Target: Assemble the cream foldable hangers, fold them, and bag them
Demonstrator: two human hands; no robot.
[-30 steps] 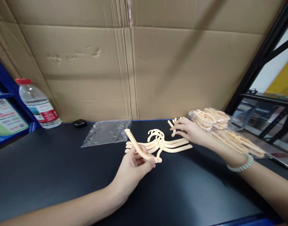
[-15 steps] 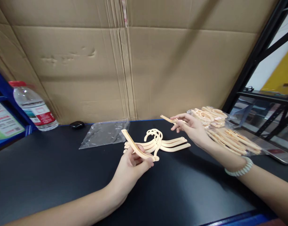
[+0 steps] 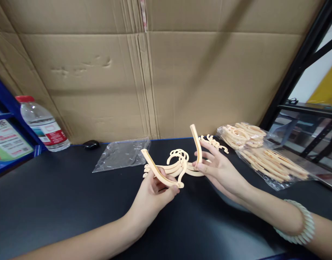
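Observation:
My left hand (image 3: 151, 195) is closed around a cream plastic hanger piece (image 3: 155, 169), one curved arm with a hook apparently joined at its right end. Between thumb and fingers, my right hand (image 3: 224, 171) pinches a separate cream hanger arm (image 3: 196, 144), tilted nearly upright. Behind both hands, several hangers (image 3: 168, 168) lie stacked on the dark table, hooks pointing away from me. The right hand covers part of their right arms. A small pile of loose hooked cream pieces (image 3: 216, 143) lies just beyond the right hand.
Two clear bags of cream parts, one with hooks (image 3: 243, 135) and one with arms (image 3: 272, 164), lie at right. A flat clear plastic bag (image 3: 121, 153), a black object (image 3: 91, 144) and a water bottle (image 3: 48, 124) are at left. Cardboard (image 3: 209, 83) stands behind.
My right hand has come left and nearer, bringing the hanger arm from low over the loose pieces to a raised tilt beside the left hand. The left hand has hardly moved.

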